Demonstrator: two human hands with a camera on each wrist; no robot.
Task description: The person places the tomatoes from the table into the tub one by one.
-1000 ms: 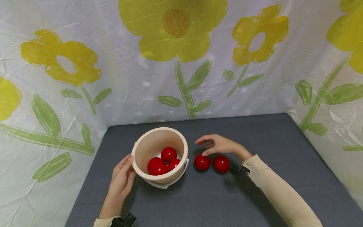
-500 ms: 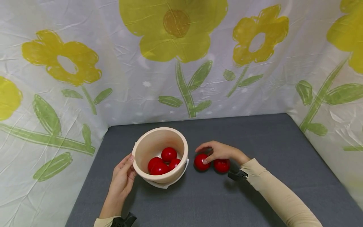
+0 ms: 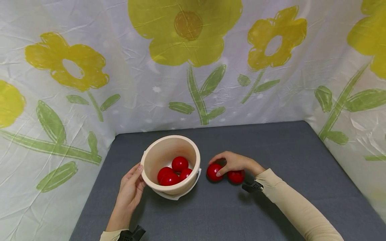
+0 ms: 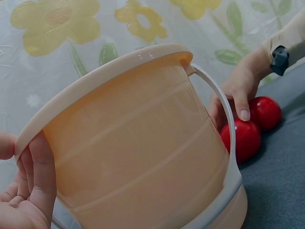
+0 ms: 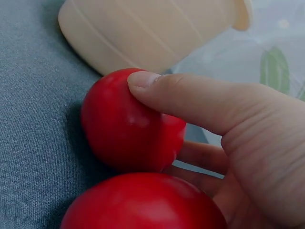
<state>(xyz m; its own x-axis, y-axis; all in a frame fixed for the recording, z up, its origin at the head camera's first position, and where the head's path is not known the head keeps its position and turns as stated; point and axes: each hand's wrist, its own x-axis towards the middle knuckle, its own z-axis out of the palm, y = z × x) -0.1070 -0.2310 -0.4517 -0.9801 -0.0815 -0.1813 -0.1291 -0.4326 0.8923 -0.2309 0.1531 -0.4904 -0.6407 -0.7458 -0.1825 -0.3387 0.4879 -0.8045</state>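
Note:
A pale peach bucket [image 3: 163,152] stands left of centre, tilted in the head view, with several glossy red balls [image 3: 180,164] at its bottom. My left hand [image 3: 130,190] grips its rim, thumb on one side and fingers on the other, as the left wrist view also shows. Right of the bucket, my right hand [image 3: 236,162] holds a red ball [image 3: 212,172] on the cloth, the thumb [image 5: 181,98] on its near side and the fingers around the far side. A second loose red ball [image 3: 236,177] lies just to the right, partly under that hand.
Dark grey cloth [image 3: 286,154] covers the table. The bucket's white handle [image 4: 228,112] hangs down on the side facing the loose balls. A white curtain with yellow flowers [image 3: 199,93] surrounds the table at the back and sides.
My right hand has come down from above the loose balls, and its thumb and fingers have closed around the left one. The left hand and bucket have stayed in place.

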